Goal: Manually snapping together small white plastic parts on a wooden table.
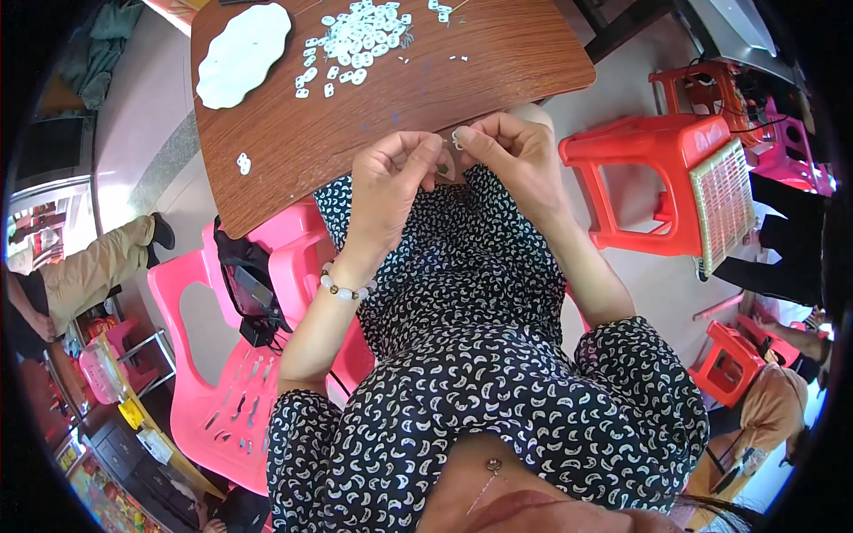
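Observation:
Both my hands are raised close together at the table's near edge, above my lap. My right hand [518, 158] pinches a small white piece with holes [458, 139] between thumb and forefinger. Across from it, the thumb and forefinger of my left hand [391, 173] are pressed together; what they hold is too small to make out. On the brown wooden table [391, 98] a heap of similar white pieces [362, 35] lies beyond my hands, with thin greenish slivers among them. A joined pair of white pieces [243, 163] rests near the table's left edge.
A white wavy-edged tray [244, 55] lies at the table's far left. A pink chair [191, 329] with a black bag [249, 284] stands at my left. Red stools [635, 182], one with a woven mat [724, 204], stand at my right. Other people are at both sides.

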`<move>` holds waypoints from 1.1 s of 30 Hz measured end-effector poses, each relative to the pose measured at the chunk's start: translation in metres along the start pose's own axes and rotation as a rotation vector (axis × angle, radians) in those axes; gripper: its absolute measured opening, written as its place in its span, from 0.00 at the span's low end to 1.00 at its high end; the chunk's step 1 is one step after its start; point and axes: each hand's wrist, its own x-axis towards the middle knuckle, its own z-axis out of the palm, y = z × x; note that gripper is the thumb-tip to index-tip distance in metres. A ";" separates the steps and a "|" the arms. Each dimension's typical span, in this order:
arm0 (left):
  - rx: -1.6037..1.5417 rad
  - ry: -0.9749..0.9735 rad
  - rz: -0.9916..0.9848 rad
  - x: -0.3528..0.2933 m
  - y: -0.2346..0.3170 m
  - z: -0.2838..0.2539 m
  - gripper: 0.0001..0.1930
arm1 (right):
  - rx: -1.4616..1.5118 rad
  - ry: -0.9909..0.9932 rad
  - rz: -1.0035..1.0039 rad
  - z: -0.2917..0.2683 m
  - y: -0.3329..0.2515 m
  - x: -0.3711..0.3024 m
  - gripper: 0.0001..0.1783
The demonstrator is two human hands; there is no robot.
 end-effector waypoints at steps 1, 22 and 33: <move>0.000 -0.002 -0.001 0.000 -0.001 0.000 0.09 | 0.001 0.002 0.000 0.000 -0.001 0.000 0.13; 0.059 0.006 0.012 -0.001 -0.001 0.006 0.07 | -0.193 0.070 -0.193 0.004 0.002 -0.002 0.11; 0.116 0.015 0.031 0.000 -0.003 0.006 0.07 | -0.230 0.033 -0.182 0.004 0.000 -0.003 0.11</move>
